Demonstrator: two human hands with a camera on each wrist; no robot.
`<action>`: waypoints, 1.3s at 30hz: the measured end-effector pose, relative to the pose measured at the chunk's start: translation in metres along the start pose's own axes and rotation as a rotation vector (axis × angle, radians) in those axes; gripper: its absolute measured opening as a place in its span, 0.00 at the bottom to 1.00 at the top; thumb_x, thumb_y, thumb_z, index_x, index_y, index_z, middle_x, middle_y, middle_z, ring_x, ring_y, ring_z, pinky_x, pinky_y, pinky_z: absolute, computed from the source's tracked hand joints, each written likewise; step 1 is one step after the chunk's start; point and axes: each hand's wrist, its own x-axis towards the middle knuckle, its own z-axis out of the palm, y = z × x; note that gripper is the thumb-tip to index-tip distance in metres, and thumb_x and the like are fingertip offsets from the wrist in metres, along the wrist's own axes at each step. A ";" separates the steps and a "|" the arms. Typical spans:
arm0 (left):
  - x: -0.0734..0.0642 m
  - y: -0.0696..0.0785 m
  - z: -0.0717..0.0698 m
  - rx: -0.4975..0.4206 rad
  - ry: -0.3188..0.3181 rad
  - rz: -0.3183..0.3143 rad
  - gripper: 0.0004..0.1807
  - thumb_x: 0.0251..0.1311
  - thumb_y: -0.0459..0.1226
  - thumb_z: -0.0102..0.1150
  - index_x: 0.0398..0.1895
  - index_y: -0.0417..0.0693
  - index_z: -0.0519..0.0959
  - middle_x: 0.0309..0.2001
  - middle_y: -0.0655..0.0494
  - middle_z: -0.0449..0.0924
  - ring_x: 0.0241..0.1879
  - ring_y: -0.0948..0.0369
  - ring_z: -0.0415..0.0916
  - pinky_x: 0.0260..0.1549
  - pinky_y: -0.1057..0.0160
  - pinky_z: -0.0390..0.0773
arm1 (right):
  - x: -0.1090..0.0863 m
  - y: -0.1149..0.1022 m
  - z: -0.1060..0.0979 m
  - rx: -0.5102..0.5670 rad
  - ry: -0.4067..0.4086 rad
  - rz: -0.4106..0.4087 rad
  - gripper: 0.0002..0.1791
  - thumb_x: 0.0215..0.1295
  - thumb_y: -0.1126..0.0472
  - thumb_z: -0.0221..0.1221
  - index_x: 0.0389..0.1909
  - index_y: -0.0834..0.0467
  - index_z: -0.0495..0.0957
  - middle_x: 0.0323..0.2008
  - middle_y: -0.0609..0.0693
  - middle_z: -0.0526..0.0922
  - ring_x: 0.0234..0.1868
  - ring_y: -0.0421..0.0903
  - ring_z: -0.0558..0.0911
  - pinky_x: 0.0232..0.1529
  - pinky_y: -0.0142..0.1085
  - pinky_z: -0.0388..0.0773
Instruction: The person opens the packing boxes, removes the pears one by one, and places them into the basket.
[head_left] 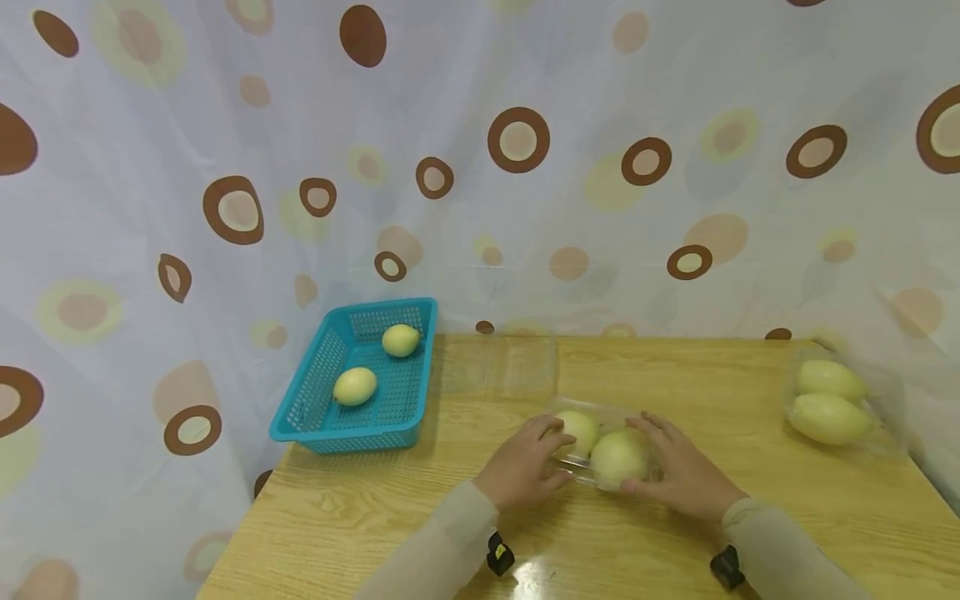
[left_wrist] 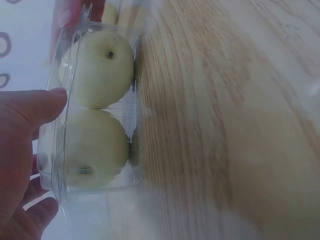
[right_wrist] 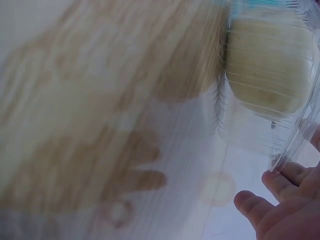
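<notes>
A clear plastic clamshell box [head_left: 600, 406] stands on the table in front of me. Inside it, side by side, are two pale yellow melons [head_left: 619, 458], seen closely through the plastic in the left wrist view [left_wrist: 97, 150]. My left hand [head_left: 522, 464] grips the box's left end, with the thumb [left_wrist: 47, 105] on the lid near its rim. At the opposite end my right hand [head_left: 686, 475] holds the box between thumb and fingers. Its fingertips [right_wrist: 275, 182] touch the rim in the right wrist view, where one melon [right_wrist: 267, 65] shows.
A blue basket [head_left: 300, 392] with two melons [head_left: 355, 387] stands at the left. Another clear plastic box [head_left: 517, 367] lies open by the curtain [head_left: 570, 200]. At the far right, a clear box [head_left: 795, 379] contains two more melons [head_left: 831, 418] on the wooden table [head_left: 690, 375].
</notes>
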 end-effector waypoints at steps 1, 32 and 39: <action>-0.002 0.000 -0.001 0.000 -0.001 0.000 0.27 0.59 0.53 0.63 0.61 0.56 0.74 0.62 0.55 0.68 0.63 0.62 0.63 0.60 0.68 0.65 | 0.000 -0.001 0.000 0.003 -0.002 -0.006 0.54 0.51 0.32 0.64 0.72 0.57 0.57 0.70 0.67 0.53 0.63 0.73 0.61 0.47 0.72 0.66; -0.026 -0.015 -0.007 -0.116 0.042 -0.091 0.26 0.56 0.55 0.65 0.57 0.59 0.77 0.60 0.58 0.69 0.62 0.61 0.64 0.58 0.64 0.69 | 0.015 -0.018 0.009 0.100 -0.087 -0.051 0.53 0.53 0.34 0.64 0.73 0.56 0.53 0.72 0.67 0.45 0.65 0.75 0.57 0.47 0.74 0.63; -0.028 -0.016 -0.008 -0.139 0.031 -0.125 0.27 0.56 0.55 0.64 0.59 0.59 0.76 0.61 0.58 0.68 0.62 0.62 0.64 0.58 0.63 0.70 | 0.021 -0.017 0.010 0.117 -0.107 -0.030 0.54 0.52 0.34 0.65 0.74 0.53 0.52 0.74 0.64 0.44 0.64 0.75 0.59 0.45 0.73 0.66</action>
